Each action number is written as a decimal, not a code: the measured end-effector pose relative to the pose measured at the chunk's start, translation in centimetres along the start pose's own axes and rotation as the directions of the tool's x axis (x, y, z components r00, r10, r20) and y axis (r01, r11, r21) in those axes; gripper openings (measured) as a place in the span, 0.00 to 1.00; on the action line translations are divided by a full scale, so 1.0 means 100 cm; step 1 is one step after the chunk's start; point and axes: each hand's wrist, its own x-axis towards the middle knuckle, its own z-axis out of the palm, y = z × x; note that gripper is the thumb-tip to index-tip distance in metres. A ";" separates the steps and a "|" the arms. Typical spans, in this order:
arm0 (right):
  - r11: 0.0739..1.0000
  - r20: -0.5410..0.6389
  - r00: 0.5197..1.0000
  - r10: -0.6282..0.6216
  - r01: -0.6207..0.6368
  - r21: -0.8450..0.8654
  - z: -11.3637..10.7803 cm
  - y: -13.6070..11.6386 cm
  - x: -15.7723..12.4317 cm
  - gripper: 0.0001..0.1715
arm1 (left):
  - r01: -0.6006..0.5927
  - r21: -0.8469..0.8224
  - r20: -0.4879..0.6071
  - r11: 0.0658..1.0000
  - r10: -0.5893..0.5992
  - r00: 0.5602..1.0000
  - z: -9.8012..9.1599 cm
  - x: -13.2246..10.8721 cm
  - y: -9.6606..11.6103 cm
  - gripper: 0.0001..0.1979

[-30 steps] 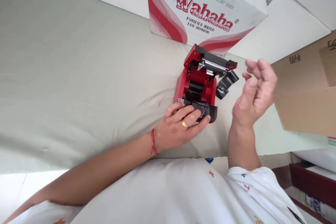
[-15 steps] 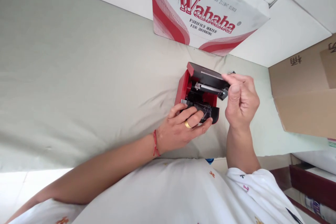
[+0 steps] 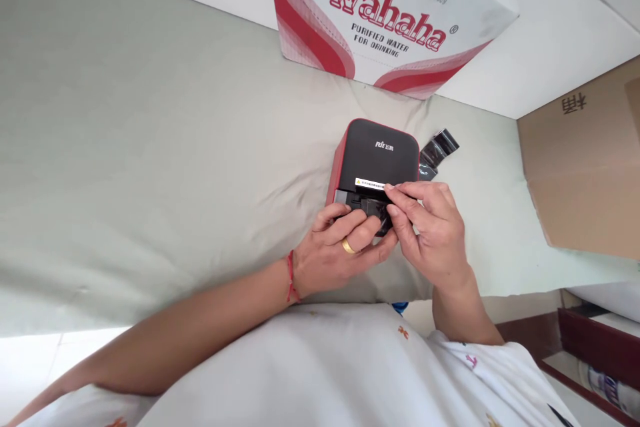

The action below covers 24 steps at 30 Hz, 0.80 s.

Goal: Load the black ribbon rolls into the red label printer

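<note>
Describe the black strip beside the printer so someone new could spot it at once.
Find the white-and-red Wahaha carton at the top of the pale cloth. Directly below it sits a small red printer with a closed black lid. The glossy black strip sticks out past the printer's right side, shiny and crinkled where the lid is matte.

**Figure: My Dress and Ornaments**

My left hand (image 3: 333, 250) carries a plain gold ring (image 3: 348, 246) on one finger; a thin red string bracelet (image 3: 291, 277) circles its wrist. My shirt (image 3: 320, 367) is white and short-sleeved, scattered with small orange, pink and dark printed motifs.
</note>
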 end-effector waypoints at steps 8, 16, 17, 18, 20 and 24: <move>0.989 0.182 0.983 -0.042 0.066 -0.133 -0.019 -0.005 0.008 0.22 | -0.006 -0.024 -0.058 1.000 0.004 0.998 0.002 0.005 -0.001 0.15; 0.996 -0.002 0.999 0.047 -0.046 0.073 -0.001 0.005 0.000 0.23 | 0.068 -0.230 -0.077 0.971 -0.087 0.993 -0.003 -0.003 -0.008 0.16; 0.994 -0.034 0.998 0.047 -0.043 0.104 0.003 0.004 -0.006 0.23 | 0.109 -0.276 -0.087 0.955 -0.138 0.987 -0.005 -0.004 -0.011 0.19; 0.990 -0.053 0.998 0.040 -0.032 0.136 0.006 0.002 -0.012 0.23 | 0.173 -0.317 -0.087 0.932 -0.210 0.974 -0.007 -0.005 -0.013 0.23; 0.982 -0.065 0.998 0.017 -0.004 0.189 0.009 -0.002 -0.025 0.25 | 0.350 -0.386 -0.052 0.854 -0.399 0.915 -0.008 -0.006 -0.021 0.27; 0.981 -0.092 0.995 -0.030 0.047 0.191 0.009 -0.007 -0.044 0.31 | 0.637 -0.556 0.169 0.534 -0.678 0.715 -0.001 -0.009 -0.044 0.24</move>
